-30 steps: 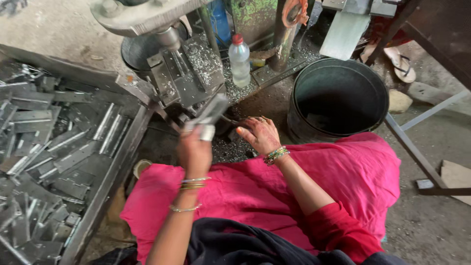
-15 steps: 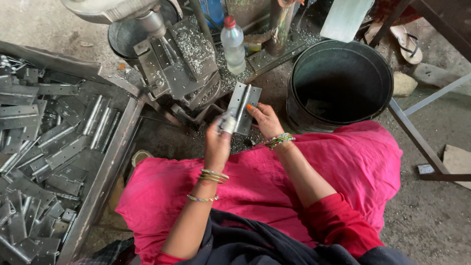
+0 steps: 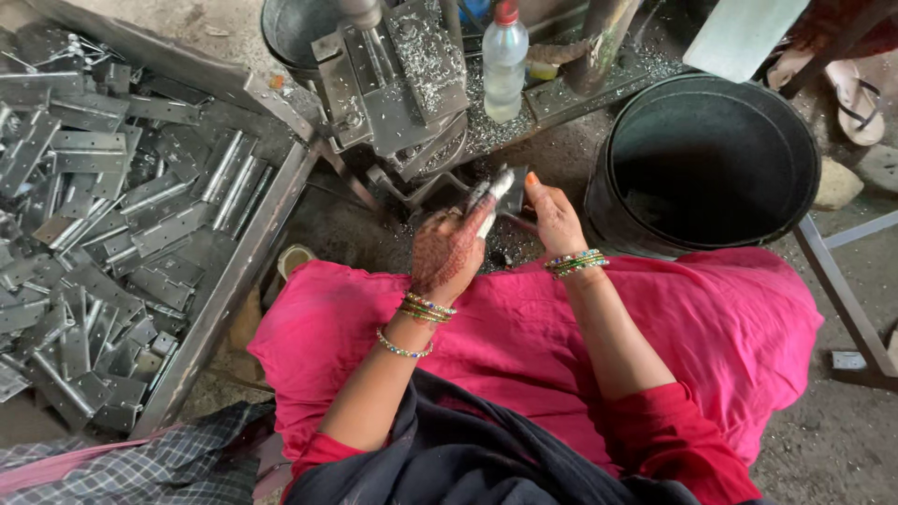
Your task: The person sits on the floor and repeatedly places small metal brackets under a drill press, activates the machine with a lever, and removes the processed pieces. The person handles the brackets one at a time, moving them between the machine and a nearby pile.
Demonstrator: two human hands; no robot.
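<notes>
From here I count two hands at work over the pink lap. The left hand (image 3: 449, 251), patterned with henna, is closed round one metal hinge (image 3: 488, 198), gripping its lower end so that the piece sticks up and away from the fingers. The right hand (image 3: 552, 217) sits just beside it, fingers loosely curled and thumb raised with an orange nail; it is close to the hinge's upper end, but I cannot tell whether it actually touches the metal or holds anything.

The hinge is above the floor strewn with metal shavings (image 3: 510, 245), between the drill press jig (image 3: 398, 79) and the person's knees.

I see one black bucket (image 3: 711, 154) to the right, one clear plastic bottle (image 3: 504, 61) with a red cap standing on the machine base, one sandal (image 3: 853, 93) at the upper right, and one long metal tray (image 3: 234, 281) on the left heaped with hinges (image 3: 103, 215), too many and too overlapped to count. There are bangles on both wrists.

Compared with half a second ago, the hinge was opened out flat and held higher, near the jig; now it looks folded narrower and sits lower, closer to the lap. A second ago the left hand alone held it up at the machine, while the right hand rested spread and apart.
</notes>
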